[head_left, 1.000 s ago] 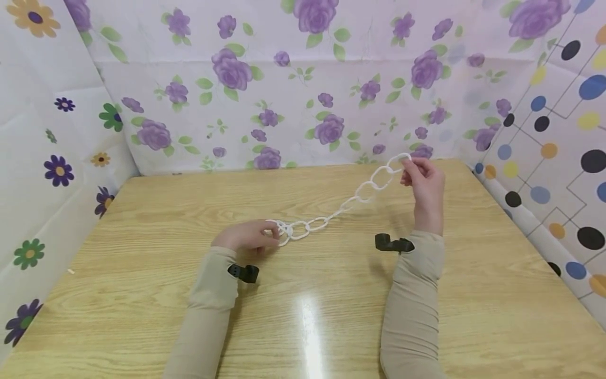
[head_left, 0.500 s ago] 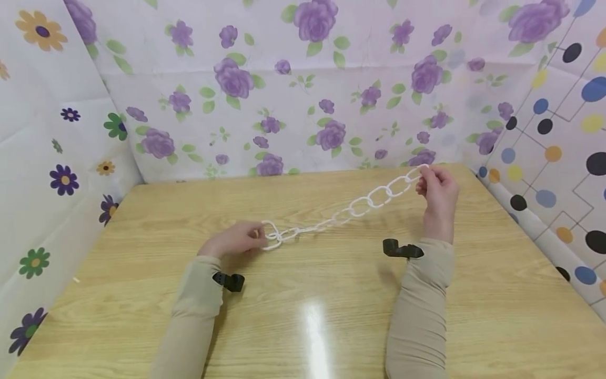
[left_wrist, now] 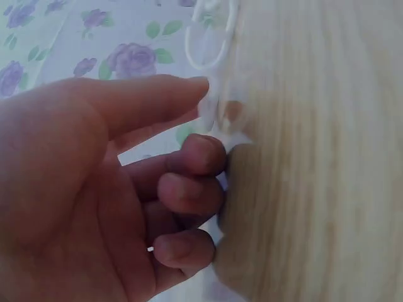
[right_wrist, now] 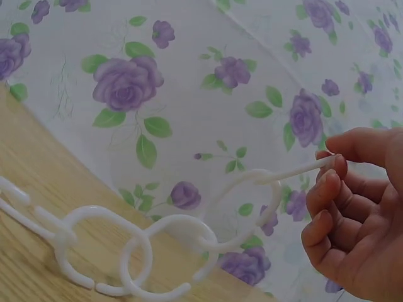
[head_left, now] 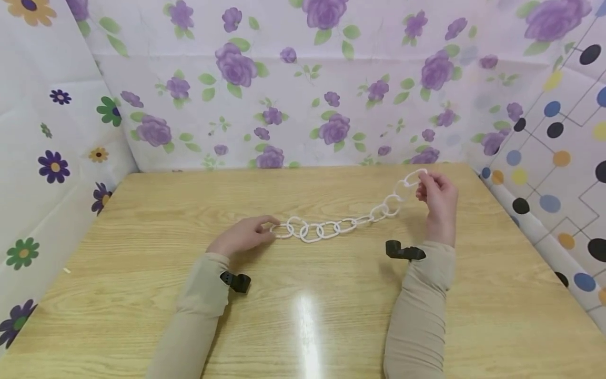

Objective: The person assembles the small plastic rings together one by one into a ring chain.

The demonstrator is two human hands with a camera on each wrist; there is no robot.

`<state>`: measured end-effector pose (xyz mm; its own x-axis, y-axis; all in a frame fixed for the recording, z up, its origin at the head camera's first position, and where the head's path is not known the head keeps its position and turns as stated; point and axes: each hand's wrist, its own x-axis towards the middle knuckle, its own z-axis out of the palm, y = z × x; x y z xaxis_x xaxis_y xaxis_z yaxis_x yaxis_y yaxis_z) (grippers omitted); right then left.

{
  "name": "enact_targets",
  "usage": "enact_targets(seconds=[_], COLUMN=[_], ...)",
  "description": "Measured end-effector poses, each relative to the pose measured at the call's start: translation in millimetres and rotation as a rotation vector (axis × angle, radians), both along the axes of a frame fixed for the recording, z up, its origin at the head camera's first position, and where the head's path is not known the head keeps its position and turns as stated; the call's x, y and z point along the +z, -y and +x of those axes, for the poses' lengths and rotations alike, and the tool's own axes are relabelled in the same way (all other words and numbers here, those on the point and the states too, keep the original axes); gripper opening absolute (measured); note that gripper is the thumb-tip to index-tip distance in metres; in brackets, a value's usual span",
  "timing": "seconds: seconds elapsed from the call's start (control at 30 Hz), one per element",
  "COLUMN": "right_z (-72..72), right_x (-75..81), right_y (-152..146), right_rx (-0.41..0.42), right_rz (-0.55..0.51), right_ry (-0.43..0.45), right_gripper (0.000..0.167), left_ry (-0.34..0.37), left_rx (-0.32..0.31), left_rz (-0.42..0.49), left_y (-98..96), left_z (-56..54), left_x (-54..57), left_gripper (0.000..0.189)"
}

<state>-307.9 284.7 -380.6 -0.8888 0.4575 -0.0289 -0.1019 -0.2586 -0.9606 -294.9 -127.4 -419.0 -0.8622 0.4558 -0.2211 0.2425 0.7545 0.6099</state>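
Observation:
A chain of white plastic C-shaped links (head_left: 310,232) stretches between the two hands. Its left part lies on or close to the table, while the right part rises to the right hand (head_left: 439,196). That hand pinches the end link (right_wrist: 308,166) between thumb and index finger, with the other fingers curled beneath. At the other end is the left hand (head_left: 243,234), its thumb and index finger parted around the last link (head_left: 280,231). In the left wrist view, a link (left_wrist: 211,53) stands just beyond the thumb tip; the part between the fingers is blurred.
Both hands work over a wood-grain table (head_left: 331,300). A floral sheet (head_left: 293,105) hangs behind it, with patterned sheets at both sides. A small white scrap (head_left: 67,270) lies near the left edge. Black wrist mounts (head_left: 405,250) sit on the sleeves.
The chain has slackened from a taut slanting line, its left portion settling lower. The left hand's thumb and index finger have parted around the end link. The right hand has moved slightly right.

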Motion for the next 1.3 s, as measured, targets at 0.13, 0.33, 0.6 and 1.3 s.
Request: enact_targets(seconds=[0.13, 0.33, 0.6, 1.3], right_z=[3.3, 14.8, 12.3, 1.9], right_x=[-2.6, -8.4, -26.9, -32.2], right_y=[-3.5, -3.7, -3.6, -8.1], right_rx=[0.035, 0.073, 0.1, 0.365], right_rz=[0.051, 0.079, 0.159, 0.565], right_ry=[0.041, 0.128, 0.181, 0.267], right_gripper=[0.011, 0.01, 0.009, 0.018], left_ry=[-0.012, -0.046, -0.04, -0.023], left_rx=[0.006, 0.09, 0.129, 0.298], left_rz=[-0.03, -0.076, -0.091, -0.101], left_y=[7.4, 16.1, 18.4, 79.7], left_z=[-1.3, -4.8, -1.0, -3.8], left_x=[5.2, 8.9, 4.8, 12.3], left_gripper=[0.038, 0.02, 0.029, 0.019])
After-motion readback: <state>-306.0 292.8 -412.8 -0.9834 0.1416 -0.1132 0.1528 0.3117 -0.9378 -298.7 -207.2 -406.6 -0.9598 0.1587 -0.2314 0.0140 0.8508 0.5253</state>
